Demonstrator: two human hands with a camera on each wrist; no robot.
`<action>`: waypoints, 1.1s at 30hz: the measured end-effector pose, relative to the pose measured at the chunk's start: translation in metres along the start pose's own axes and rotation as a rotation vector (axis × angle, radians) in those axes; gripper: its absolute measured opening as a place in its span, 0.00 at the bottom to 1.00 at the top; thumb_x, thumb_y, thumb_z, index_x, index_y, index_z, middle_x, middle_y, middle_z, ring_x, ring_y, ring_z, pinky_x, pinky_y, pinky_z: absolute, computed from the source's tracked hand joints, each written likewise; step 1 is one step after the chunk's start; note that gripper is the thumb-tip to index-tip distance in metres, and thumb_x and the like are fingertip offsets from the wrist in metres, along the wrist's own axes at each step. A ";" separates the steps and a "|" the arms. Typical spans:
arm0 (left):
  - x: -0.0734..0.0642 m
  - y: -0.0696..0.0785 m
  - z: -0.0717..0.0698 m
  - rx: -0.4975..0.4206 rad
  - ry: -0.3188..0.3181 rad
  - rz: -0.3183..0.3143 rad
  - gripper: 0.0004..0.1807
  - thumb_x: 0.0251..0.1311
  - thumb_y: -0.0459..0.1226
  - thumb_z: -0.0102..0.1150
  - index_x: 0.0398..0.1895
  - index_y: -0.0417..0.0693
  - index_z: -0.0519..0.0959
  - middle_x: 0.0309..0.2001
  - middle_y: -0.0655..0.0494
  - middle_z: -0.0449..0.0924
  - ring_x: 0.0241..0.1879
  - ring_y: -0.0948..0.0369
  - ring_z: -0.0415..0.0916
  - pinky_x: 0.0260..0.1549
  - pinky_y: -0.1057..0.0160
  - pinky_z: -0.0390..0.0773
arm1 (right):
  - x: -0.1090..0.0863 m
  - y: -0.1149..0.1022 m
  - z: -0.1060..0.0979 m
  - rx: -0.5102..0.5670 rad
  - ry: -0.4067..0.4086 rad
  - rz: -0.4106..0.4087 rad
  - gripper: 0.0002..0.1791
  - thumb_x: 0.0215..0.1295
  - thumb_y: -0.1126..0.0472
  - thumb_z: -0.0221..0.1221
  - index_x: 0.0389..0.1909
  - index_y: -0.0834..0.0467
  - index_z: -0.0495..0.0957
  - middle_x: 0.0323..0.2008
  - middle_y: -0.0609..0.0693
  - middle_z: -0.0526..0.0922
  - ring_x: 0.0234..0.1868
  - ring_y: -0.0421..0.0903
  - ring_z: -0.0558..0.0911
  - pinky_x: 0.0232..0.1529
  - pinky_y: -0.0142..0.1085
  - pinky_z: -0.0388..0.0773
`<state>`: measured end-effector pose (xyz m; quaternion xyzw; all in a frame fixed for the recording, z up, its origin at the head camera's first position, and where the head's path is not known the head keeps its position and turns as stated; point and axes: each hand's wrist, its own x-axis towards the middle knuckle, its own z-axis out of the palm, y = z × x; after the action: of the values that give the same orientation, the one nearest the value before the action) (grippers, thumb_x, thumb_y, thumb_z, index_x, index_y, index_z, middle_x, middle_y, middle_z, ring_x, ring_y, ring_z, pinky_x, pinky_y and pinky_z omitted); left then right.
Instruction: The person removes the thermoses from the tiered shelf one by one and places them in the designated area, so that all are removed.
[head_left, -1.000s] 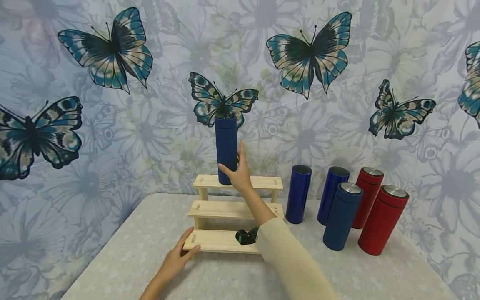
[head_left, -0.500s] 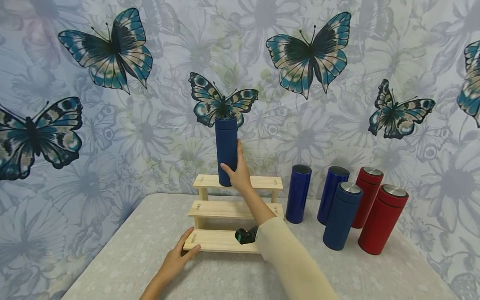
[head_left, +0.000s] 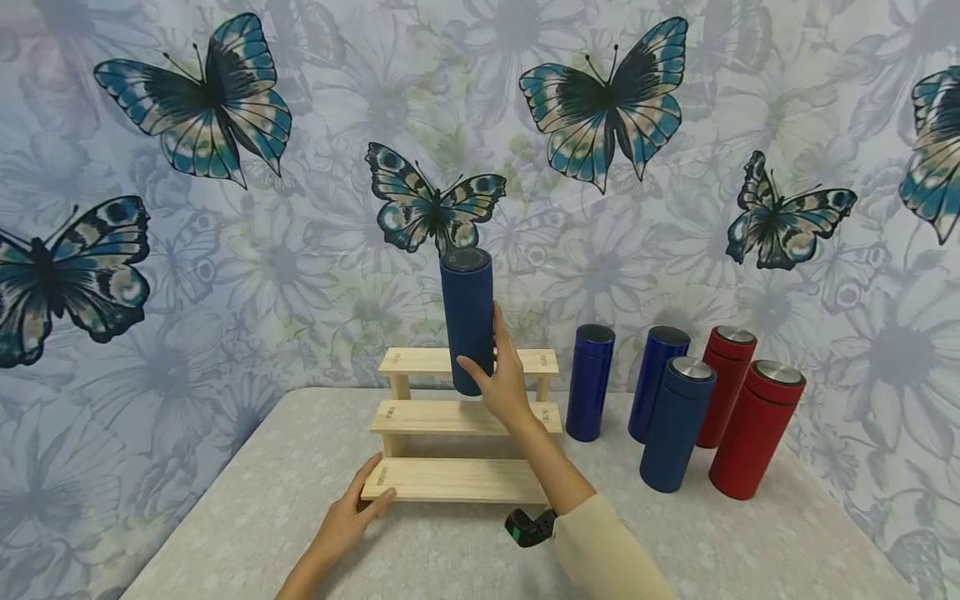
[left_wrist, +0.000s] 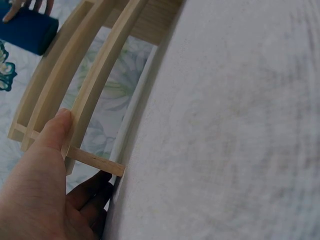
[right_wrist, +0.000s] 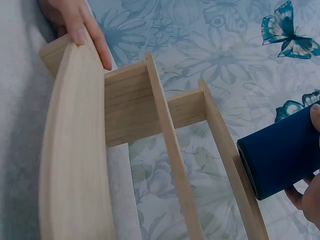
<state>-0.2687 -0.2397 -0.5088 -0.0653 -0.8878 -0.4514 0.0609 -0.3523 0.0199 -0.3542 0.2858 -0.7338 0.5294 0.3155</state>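
My right hand (head_left: 506,385) grips a dark blue vacuum flask (head_left: 468,321) around its lower part. In the head view the flask is upright, its top tipped slightly toward me, with its base in front of the top shelf and over the middle one. The right wrist view shows the flask's base (right_wrist: 249,170) close to the top shelf's edge; contact is hard to tell. At the lower left, my left hand (head_left: 349,515) holds the left end of a three-tier wooden stand (head_left: 457,479), thumb on the bottom shelf's front, other fingers by its side leg (left_wrist: 100,162).
Several more flasks stand upright to the stand's right: a glossy blue one (head_left: 590,383), another glossy blue one (head_left: 655,379), a matte blue one (head_left: 677,429) and two red ones (head_left: 757,433). Butterfly-patterned cloth (head_left: 322,250) hangs behind the pale table (head_left: 247,500).
The flask has come off the top shelf toward me and slightly right, its top now tipping into view. My right arm has drawn back with it. My left hand keeps its hold.
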 end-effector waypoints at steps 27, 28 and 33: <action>-0.002 0.000 0.000 -0.002 -0.008 -0.013 0.39 0.62 0.55 0.50 0.72 0.56 0.49 0.65 0.34 0.55 0.56 0.33 0.62 0.46 0.35 0.68 | -0.109 0.040 -0.153 -0.132 0.098 0.182 0.54 0.56 0.71 0.62 0.73 0.49 0.35 0.64 0.70 0.56 0.60 0.69 0.63 0.51 0.63 0.63; -0.002 0.000 0.000 0.001 -0.009 -0.014 0.39 0.62 0.55 0.50 0.72 0.56 0.49 0.65 0.34 0.55 0.56 0.33 0.62 0.46 0.35 0.67 | -0.113 0.048 -0.152 -0.131 0.097 0.192 0.54 0.57 0.69 0.63 0.73 0.48 0.35 0.65 0.69 0.56 0.60 0.69 0.63 0.51 0.63 0.63; -0.002 0.001 -0.001 0.007 -0.005 -0.012 0.39 0.62 0.56 0.50 0.72 0.58 0.49 0.65 0.34 0.55 0.56 0.33 0.62 0.46 0.35 0.67 | -0.130 0.072 -0.149 -0.122 0.058 0.223 0.53 0.57 0.65 0.63 0.73 0.48 0.36 0.65 0.70 0.55 0.61 0.70 0.62 0.50 0.64 0.63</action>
<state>-0.2669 -0.2396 -0.5076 -0.0608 -0.8900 -0.4484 0.0559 -0.2998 0.1934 -0.4604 0.1673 -0.7826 0.5235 0.2925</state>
